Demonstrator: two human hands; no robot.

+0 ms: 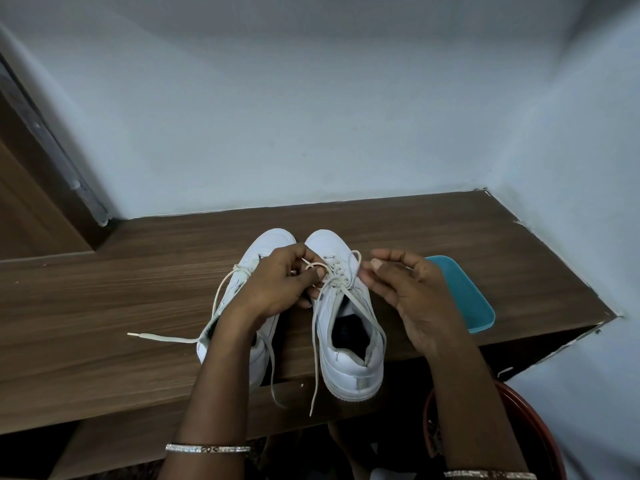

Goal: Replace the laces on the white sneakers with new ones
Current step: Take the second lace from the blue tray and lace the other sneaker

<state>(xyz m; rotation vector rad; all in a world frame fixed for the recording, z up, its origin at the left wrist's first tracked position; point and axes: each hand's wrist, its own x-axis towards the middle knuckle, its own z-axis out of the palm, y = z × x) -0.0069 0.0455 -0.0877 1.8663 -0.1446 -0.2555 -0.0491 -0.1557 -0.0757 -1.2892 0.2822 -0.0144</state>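
Observation:
Two white sneakers stand side by side on a wooden table (104, 299), toes pointing away from me. The right sneaker (349, 344) has its off-white lace (349, 296) loosened, with ends trailing over the table's front edge. My left hand (280, 282) pinches a loop of that lace above the eyelets. My right hand (405, 289) pinches the same lace at the shoe's right side. The left sneaker (263, 247) is partly hidden under my left arm; its lace (166, 338) runs out to the left across the table.
A teal rectangular tray (471, 299) lies on the table to the right of the shoes, partly behind my right hand. A red basket (526, 431) sits below the table's front right corner. Walls close in behind and to the right.

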